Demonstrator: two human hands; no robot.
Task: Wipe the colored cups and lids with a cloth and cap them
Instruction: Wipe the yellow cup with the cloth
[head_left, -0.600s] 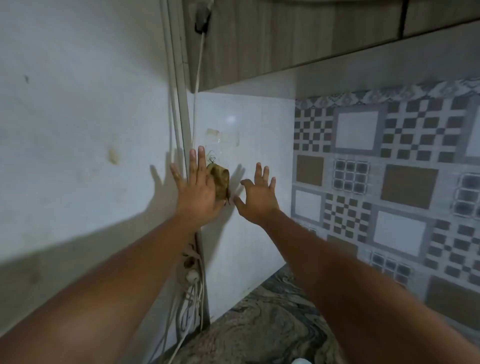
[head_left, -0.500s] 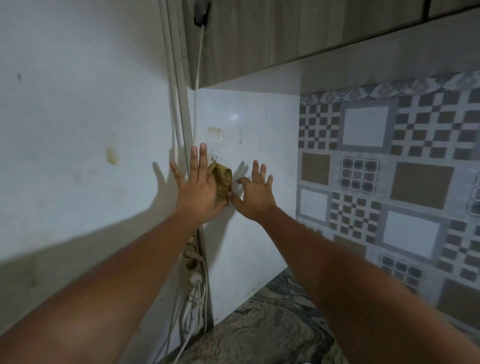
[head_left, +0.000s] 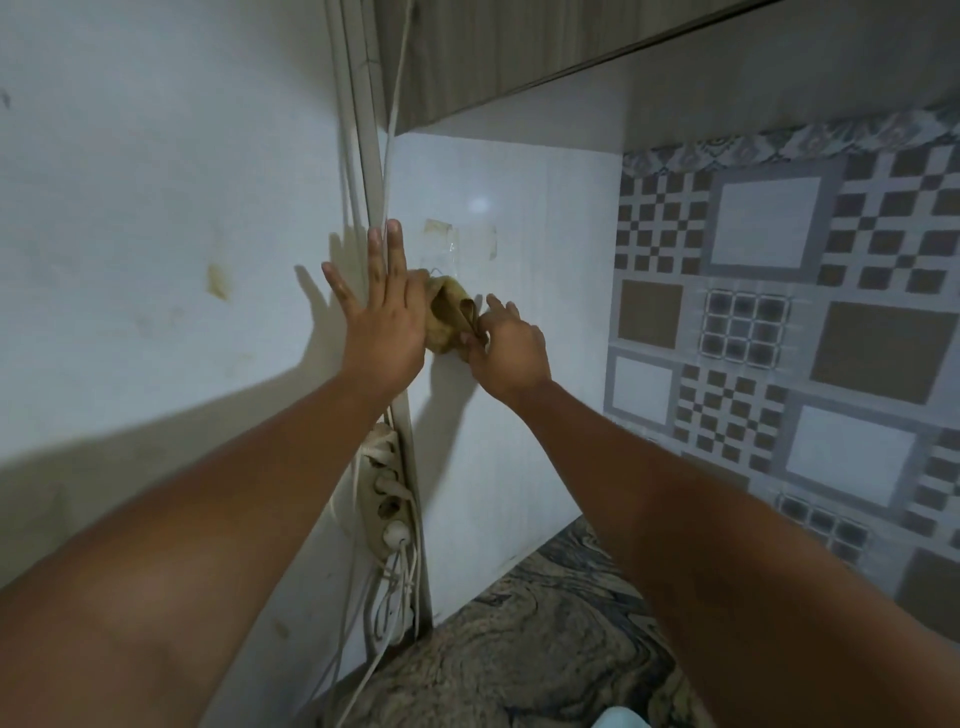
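At nine o'clock in the view a white wall carried a small yellowish stain. At about three o'clock from the stain, a pale conduit ran up the wall to the wooden cabinet at twelve o'clock.

The left hand lay wide against the wall and conduit, its fingers straight and pointing to twelve o'clock, holding nothing that could be seen. Touching its thumb side, at three o'clock from it, hung the cloth, a crumpled yellow-brown bundle against the white tile. It sat just under a clear stick-on hook at its twelve o'clock; whether it was caught on the hook I could not tell.

At four o'clock from the cloth, the right hand pinched a fold of the cloth between thumb and fingertips, the other fingers curled.

At six o'clock from the left hand, a white power strip hung on the wall with plugs in it, its cables trailing to the marbled desk.

At three o'clock in the view stood a wall of grey, brown and white patterned tiles. No cups or lids showed; a pale blue edge at six o'clock was too cropped to identify.
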